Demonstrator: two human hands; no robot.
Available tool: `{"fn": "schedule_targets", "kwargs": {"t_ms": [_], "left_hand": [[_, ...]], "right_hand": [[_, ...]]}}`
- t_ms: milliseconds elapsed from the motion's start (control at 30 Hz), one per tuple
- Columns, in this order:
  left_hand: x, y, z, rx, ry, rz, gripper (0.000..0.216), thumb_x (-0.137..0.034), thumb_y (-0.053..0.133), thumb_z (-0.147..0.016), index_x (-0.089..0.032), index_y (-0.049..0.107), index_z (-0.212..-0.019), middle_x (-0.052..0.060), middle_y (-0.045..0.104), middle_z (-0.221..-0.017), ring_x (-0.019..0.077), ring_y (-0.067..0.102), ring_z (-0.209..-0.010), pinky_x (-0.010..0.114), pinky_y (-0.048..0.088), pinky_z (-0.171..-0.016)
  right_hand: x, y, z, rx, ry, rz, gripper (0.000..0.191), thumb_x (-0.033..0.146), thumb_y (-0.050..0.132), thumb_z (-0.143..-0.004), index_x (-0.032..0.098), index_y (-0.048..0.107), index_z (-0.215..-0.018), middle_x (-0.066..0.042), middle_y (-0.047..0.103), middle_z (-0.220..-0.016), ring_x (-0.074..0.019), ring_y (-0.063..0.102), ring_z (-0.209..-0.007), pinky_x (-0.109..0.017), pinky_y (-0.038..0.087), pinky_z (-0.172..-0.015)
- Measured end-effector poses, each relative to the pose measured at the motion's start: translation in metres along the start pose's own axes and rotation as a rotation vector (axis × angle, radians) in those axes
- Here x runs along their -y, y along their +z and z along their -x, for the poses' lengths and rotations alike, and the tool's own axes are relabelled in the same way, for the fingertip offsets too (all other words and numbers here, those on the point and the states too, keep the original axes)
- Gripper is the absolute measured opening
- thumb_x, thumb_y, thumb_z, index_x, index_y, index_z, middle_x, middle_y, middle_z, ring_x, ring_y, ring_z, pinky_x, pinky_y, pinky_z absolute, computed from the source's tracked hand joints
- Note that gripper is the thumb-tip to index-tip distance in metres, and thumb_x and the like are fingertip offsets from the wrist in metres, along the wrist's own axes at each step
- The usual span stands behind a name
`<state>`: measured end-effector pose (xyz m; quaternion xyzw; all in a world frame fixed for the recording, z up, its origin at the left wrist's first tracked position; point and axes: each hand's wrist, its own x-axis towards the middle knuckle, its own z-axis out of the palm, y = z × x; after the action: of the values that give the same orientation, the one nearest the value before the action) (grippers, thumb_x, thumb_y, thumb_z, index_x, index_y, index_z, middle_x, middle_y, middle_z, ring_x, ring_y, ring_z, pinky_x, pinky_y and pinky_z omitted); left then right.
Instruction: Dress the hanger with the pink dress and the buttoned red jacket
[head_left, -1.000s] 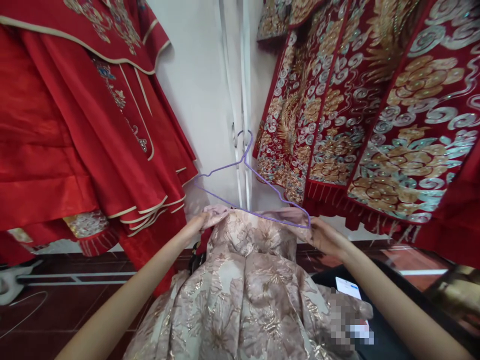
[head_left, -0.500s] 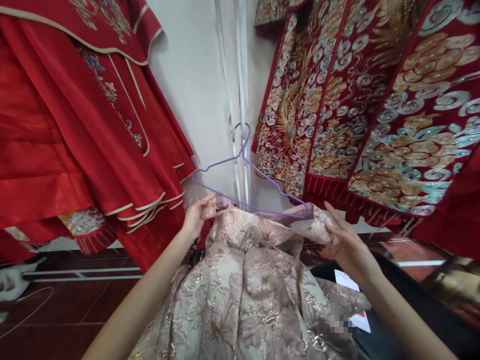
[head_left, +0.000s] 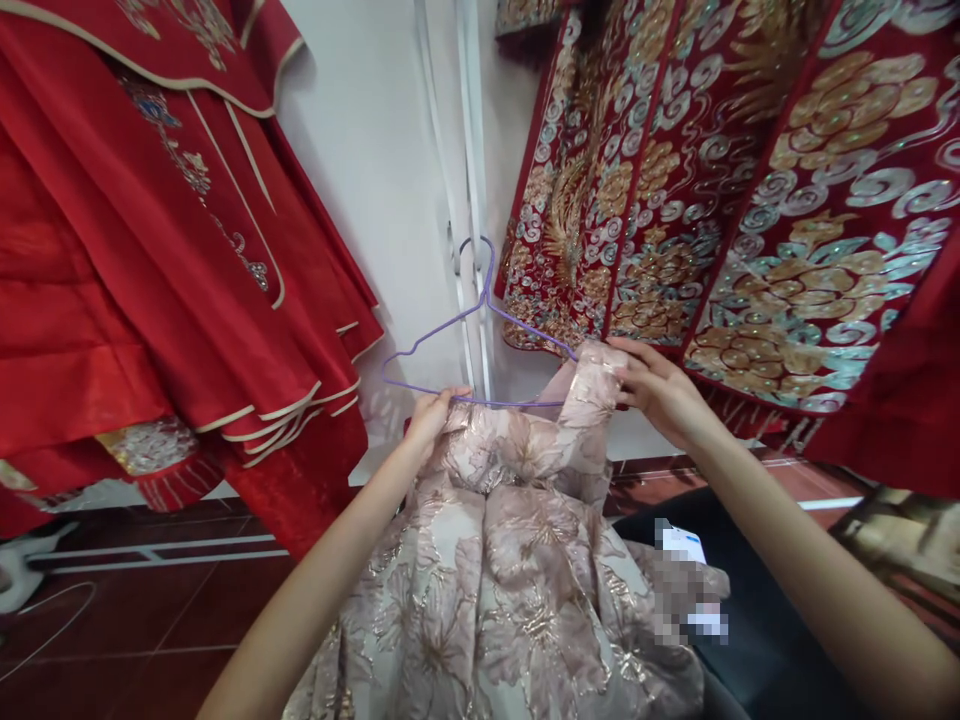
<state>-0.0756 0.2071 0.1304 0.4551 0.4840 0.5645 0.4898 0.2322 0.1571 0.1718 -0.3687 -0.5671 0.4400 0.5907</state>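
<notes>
A pale pink dress with metallic floral patterning hangs in front of me, its bodice level with the bottom bar of a purple wire hanger. The hanger's hook is up against a white metal pole. My right hand pinches the dress's right shoulder strap, which now covers the hanger's right end. At the left side of the neckline, my left hand grips the dress's edge close to the hanger's bottom bar. The hanger's left end shows bare.
Red embroidered garments hang on the left, and a heavily beaded red garment hangs on the right. White rack bars run low over the dark red tiled floor. A partly blurred tag lies at the lower right.
My right hand has lifted the right strap up over the hanger's right end. The left hand has shifted right along the neckline, towards the middle of the hanger bar.
</notes>
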Motion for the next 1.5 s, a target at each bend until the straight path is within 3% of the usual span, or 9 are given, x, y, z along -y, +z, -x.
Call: {"fn": "schedule_targets", "kwargs": {"t_ms": [200,300,400,533,700,867,1033,1267,1500], "left_hand": [[-0.01,-0.002,0.001,0.027,-0.107,-0.032,0.022,-0.029,0.06,-0.074,-0.015,0.075,-0.083,0.009,0.074,-0.087,0.0174,0.064,-0.068,0.024,0.047,-0.059],[-0.014,-0.004,0.002,0.055,-0.098,-0.028,0.02,-0.026,0.062,-0.073,-0.014,0.075,-0.08,0.01,0.074,-0.092,0.0183,0.066,-0.076,0.024,0.049,-0.068],[-0.019,-0.004,0.006,0.067,-0.088,-0.003,0.018,-0.026,0.064,-0.073,-0.014,0.075,-0.079,0.011,0.074,-0.094,0.0182,0.066,-0.079,0.025,0.049,-0.073],[-0.028,-0.014,0.012,0.04,-0.07,0.131,0.019,-0.027,0.071,-0.07,-0.013,0.073,-0.083,0.009,0.073,-0.09,0.0162,0.065,-0.076,0.024,0.049,-0.069],[-0.031,-0.067,0.004,-0.138,-0.058,0.389,0.009,-0.017,0.058,-0.077,-0.016,0.066,-0.081,0.002,0.069,-0.078,0.0124,0.063,-0.067,0.022,0.049,-0.061],[-0.027,-0.103,-0.006,-0.229,0.019,0.452,0.026,-0.007,0.053,-0.078,-0.019,0.062,-0.1,-0.001,0.069,-0.082,0.0093,0.062,-0.066,0.019,0.048,-0.061],[-0.035,-0.1,-0.007,-0.211,0.132,0.46,0.037,-0.009,0.053,-0.08,-0.023,0.058,-0.113,-0.001,0.069,-0.092,0.0093,0.064,-0.076,0.019,0.049,-0.071],[-0.034,-0.111,-0.009,-0.29,0.052,0.591,0.027,-0.007,0.049,-0.08,-0.016,0.062,-0.102,0.002,0.067,-0.077,0.0125,0.064,-0.068,0.023,0.051,-0.068],[-0.054,-0.094,-0.016,-0.103,0.135,0.212,0.043,-0.014,0.057,-0.077,-0.02,0.061,-0.119,0.003,0.069,-0.09,0.0065,0.051,-0.051,0.018,0.034,-0.044]], "right_hand": [[0.029,0.005,-0.032,0.203,-0.116,0.667,0.035,0.043,0.064,-0.078,0.027,0.061,-0.109,-0.003,0.069,-0.081,-0.0206,0.062,-0.065,-0.035,0.053,-0.06],[0.037,0.006,-0.036,0.17,-0.331,1.097,0.025,0.047,0.064,-0.078,0.025,0.069,-0.088,-0.006,0.064,-0.07,-0.0255,0.06,-0.073,-0.04,0.048,-0.071],[0.029,0.011,-0.036,0.097,-0.517,1.279,0.026,0.047,0.061,-0.08,0.021,0.067,-0.08,-0.01,0.059,-0.077,-0.0307,0.056,-0.088,-0.044,0.044,-0.08],[0.005,0.018,-0.04,0.084,-0.458,1.226,0.021,0.036,0.046,-0.089,0.018,0.057,-0.085,-0.012,0.058,-0.085,-0.0267,0.056,-0.083,-0.038,0.043,-0.075],[-0.003,0.013,-0.048,0.051,-0.427,1.096,0.029,0.045,0.044,-0.089,0.019,0.054,-0.083,-0.011,0.06,-0.082,-0.0257,0.056,-0.079,-0.036,0.043,-0.072],[0.006,0.002,-0.054,-0.042,-0.386,0.949,0.032,0.052,0.051,-0.085,0.021,0.059,-0.089,-0.008,0.066,-0.085,-0.023,0.059,-0.074,-0.034,0.043,-0.067],[0.011,-0.002,-0.053,-0.074,-0.352,0.894,0.034,0.055,0.055,-0.082,0.022,0.063,-0.09,-0.007,0.069,-0.082,-0.0224,0.06,-0.071,-0.033,0.044,-0.065],[0.012,-0.002,-0.05,-0.082,-0.383,0.935,0.035,0.054,0.054,-0.083,0.02,0.064,-0.089,-0.006,0.068,-0.081,-0.0211,0.06,-0.071,-0.032,0.043,-0.065],[0.006,0.003,-0.058,-0.054,-0.36,0.915,0.031,0.052,0.053,-0.085,0.022,0.061,-0.086,-0.006,0.067,-0.082,-0.0222,0.06,-0.073,-0.032,0.043,-0.065]]}}
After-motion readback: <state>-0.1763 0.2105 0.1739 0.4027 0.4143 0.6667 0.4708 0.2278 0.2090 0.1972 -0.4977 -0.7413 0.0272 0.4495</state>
